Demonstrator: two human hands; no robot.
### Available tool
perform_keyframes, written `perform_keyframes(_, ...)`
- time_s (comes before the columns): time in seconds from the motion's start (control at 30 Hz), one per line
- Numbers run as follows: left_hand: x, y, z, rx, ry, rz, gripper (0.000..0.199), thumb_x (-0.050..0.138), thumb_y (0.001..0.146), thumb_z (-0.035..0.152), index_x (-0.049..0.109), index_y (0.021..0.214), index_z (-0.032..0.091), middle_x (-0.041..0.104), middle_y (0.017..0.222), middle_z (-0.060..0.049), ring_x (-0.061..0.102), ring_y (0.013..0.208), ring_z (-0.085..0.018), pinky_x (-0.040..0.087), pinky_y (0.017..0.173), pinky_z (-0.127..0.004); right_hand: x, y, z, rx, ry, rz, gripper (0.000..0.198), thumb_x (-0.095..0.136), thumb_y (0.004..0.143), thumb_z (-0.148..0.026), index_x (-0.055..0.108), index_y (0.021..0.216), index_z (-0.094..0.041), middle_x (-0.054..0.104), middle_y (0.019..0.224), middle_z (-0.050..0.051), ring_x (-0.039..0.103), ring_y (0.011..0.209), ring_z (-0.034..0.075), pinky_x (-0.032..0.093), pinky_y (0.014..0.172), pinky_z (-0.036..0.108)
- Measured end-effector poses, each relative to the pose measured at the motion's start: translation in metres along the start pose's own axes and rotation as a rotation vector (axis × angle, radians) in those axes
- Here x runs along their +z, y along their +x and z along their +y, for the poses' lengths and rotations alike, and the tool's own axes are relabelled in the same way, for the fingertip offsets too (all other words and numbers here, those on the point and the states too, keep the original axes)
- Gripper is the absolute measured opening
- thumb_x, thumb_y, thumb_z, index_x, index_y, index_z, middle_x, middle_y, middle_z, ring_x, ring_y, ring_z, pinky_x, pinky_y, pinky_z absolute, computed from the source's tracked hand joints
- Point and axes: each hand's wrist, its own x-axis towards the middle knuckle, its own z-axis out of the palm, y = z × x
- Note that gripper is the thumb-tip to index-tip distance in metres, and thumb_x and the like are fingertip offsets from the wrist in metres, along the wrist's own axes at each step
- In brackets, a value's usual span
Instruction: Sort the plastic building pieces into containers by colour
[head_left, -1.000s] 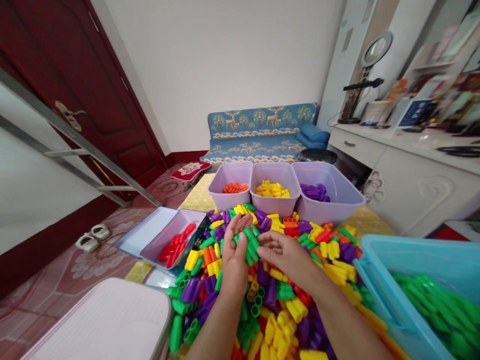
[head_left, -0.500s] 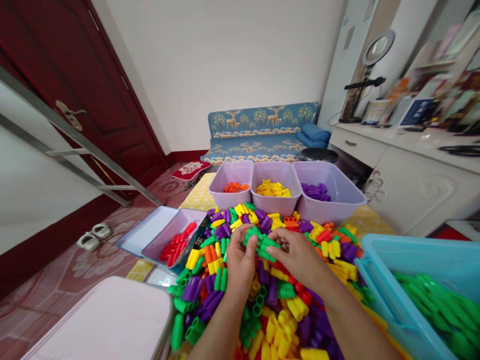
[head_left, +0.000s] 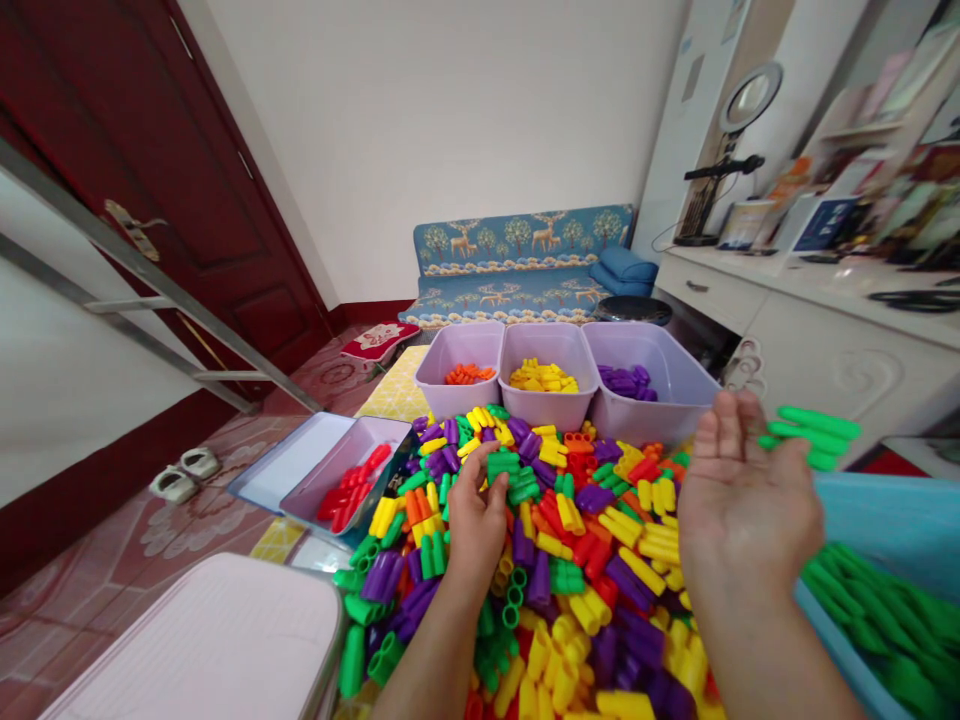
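Near the middle of the pile, my left hand curls its thumb and fingers around a green toy block made of joined tubes. A second green piece lies against it. Over on the right, my right hand is raised with the palm turned up and the fingers stretched out. Just past its thumb, a green tube block is in the air above the blue bin; whether the thumb still touches it is hard to see. Green blocks lie inside that bin. Beneath both hands spreads a heap of mixed blocks.
Three lilac bins stand at the back: one with orange blocks, one with yellow blocks, one with purple blocks. Red blocks sit in a left-hand box. A pink lid is at front left; a ladder leans farther left.
My right hand has moved right from the middle of the pile to beside the blue bin, turning palm up, and a green block has come with it. My left hand stays over the pile.
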Motion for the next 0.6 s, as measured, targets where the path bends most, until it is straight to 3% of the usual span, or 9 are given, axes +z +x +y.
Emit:
perform_keyframes(0.13,0.001,0.001,0.004,-0.049,-0.056,0.009,0.036,0.06,0.081,0.021,0.057,0.117,0.021,0.061,0.118,-0.008,0.061,0.104,-0.021,0.054,0.084,-0.033,-0.007,0.012,-0.012,-0.022,-0.035,0.068,0.039,0.022,0.099,-0.042,0.058,0.092,-0.029,0.05,0.14,0.0,0.06,0.115,0.015,0.037,0.109,0.038)
perform_keyframes(0.23,0.002,0.0,0.006,-0.081,-0.1,0.01,0.038,0.062,0.082,0.029,0.056,0.118,0.02,0.061,0.115,-0.009,0.061,0.095,-0.02,0.057,0.073,-0.03,-0.008,0.014,-0.013,-0.001,-0.065,0.14,0.033,0.026,0.097,-0.048,0.055,0.098,-0.032,0.053,0.135,0.002,0.063,0.11,0.017,0.046,0.098,0.043)
perform_keyframes(0.3,0.002,-0.001,0.007,-0.079,-0.126,0.007,0.04,0.062,0.083,0.034,0.056,0.12,0.02,0.062,0.106,-0.007,0.06,0.085,-0.016,0.056,0.066,-0.026,-0.006,0.01,-0.008,0.018,-0.078,0.119,0.022,0.039,0.093,-0.043,0.056,0.097,-0.029,0.061,0.122,0.003,0.065,0.099,0.017,0.051,0.082,0.038)
perform_keyframes(0.37,0.001,-0.002,0.008,-0.059,-0.146,0.013,0.042,0.061,0.085,0.038,0.055,0.123,0.021,0.061,0.089,-0.003,0.057,0.074,-0.013,0.054,0.063,-0.022,-0.004,0.004,-0.001,0.059,-0.14,-0.01,0.015,0.054,0.085,-0.036,0.059,0.092,-0.024,0.066,0.102,0.002,0.065,0.081,0.014,0.049,0.066,0.028)
perform_keyframes(0.47,0.0,-0.003,0.009,-0.038,-0.169,0.015,0.043,0.06,0.086,0.041,0.054,0.124,0.021,0.056,0.072,0.002,0.055,0.064,-0.01,0.052,0.061,-0.02,-0.001,-0.011,0.014,0.208,-0.432,-0.357,0.02,0.062,0.079,-0.037,0.062,0.089,-0.02,0.066,0.085,0.002,0.06,0.068,0.012,0.044,0.057,0.022)
perform_keyframes(0.6,-0.001,-0.004,0.011,-0.02,-0.155,0.008,0.04,0.058,0.088,0.04,0.056,0.122,0.019,0.067,0.086,-0.004,0.064,0.079,-0.015,0.054,0.072,-0.026,-0.004,-0.035,0.033,0.378,-0.905,-0.896,0.031,0.063,0.079,-0.043,0.064,0.098,-0.019,0.068,0.089,0.004,0.062,0.07,0.015,0.047,0.061,0.026)
